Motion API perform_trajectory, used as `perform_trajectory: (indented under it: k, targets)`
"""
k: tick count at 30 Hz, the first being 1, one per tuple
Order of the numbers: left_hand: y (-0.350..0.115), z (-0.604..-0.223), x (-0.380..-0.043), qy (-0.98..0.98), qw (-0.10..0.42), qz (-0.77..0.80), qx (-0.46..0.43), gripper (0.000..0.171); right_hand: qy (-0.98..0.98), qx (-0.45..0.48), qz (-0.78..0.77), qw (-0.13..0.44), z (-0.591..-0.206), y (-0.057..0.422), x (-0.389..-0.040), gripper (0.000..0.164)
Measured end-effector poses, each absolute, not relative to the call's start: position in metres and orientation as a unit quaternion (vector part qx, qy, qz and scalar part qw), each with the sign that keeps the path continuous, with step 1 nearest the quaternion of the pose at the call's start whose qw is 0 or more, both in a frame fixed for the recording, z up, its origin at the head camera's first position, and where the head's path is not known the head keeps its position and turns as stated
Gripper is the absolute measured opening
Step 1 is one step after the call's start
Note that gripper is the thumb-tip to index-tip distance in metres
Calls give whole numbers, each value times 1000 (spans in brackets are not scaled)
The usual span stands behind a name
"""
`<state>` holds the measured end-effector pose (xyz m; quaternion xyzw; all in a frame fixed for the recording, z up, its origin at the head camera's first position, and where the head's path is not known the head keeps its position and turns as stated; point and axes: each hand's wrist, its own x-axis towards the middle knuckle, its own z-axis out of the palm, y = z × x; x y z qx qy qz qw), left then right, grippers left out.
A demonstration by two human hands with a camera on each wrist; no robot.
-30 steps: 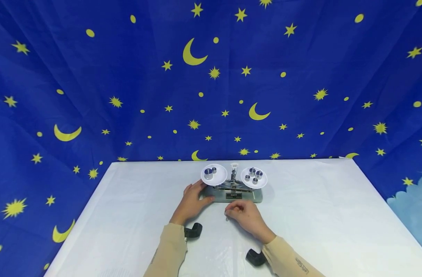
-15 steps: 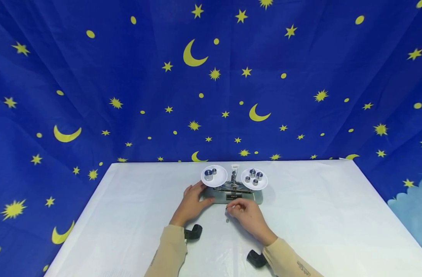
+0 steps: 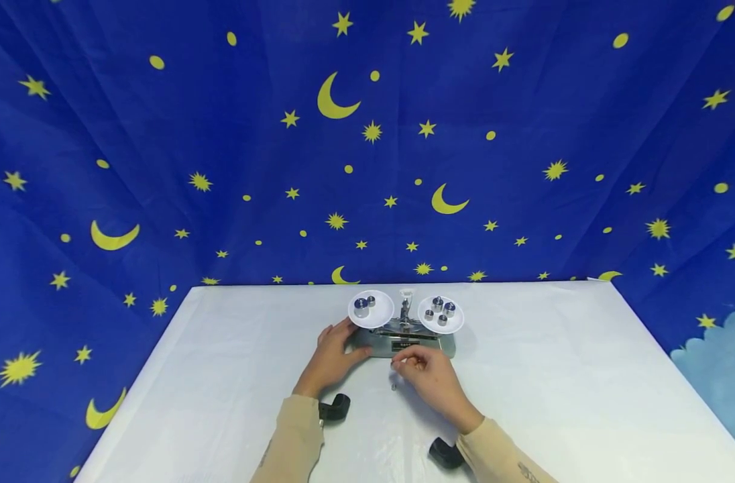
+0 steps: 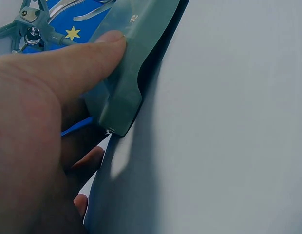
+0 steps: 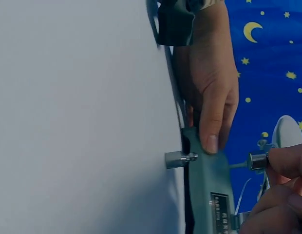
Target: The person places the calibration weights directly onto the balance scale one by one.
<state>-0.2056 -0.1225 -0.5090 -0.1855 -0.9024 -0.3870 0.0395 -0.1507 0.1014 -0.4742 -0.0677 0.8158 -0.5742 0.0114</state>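
Observation:
A balance scale with a grey-green base (image 3: 379, 345) stands near the back of the table. My left hand (image 3: 332, 355) grips the base's left end, its thumb (image 4: 100, 51) on the front face and the fingers behind. In front of the base, my right hand (image 3: 430, 376) pinches a small metal weight (image 5: 258, 161) between thumb and fingertips. A second small weight (image 5: 175, 160), also visible as a tiny weight (image 3: 394, 387) in the head view, stands upright on the table below that hand. Two weights sit on the left pan (image 3: 382, 316), several on the right pan (image 3: 455, 325).
The table has a white cover (image 3: 554, 376). A blue curtain (image 3: 253, 134) with yellow stars and moons hangs behind it. Black wrist mounts (image 3: 337, 407) sit at both wrists, below the hands in the head view.
My right hand has lifted slightly from the small weight on the table, which now shows apart from the fingers. My left hand stays on the scale's base. The head view has tilted slightly.

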Motion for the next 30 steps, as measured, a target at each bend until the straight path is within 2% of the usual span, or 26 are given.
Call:
perform_trajectory:
  k: [11,30]
  targets:
    - [-123,-510,-206,-903,47,-381,-193,65,813,-79,-577,6,-462,101,-148,4]
    - [-122,-505,-204,-902,34,-387,-187,67,800,-139,-581,-52,-443,96,-148,5]
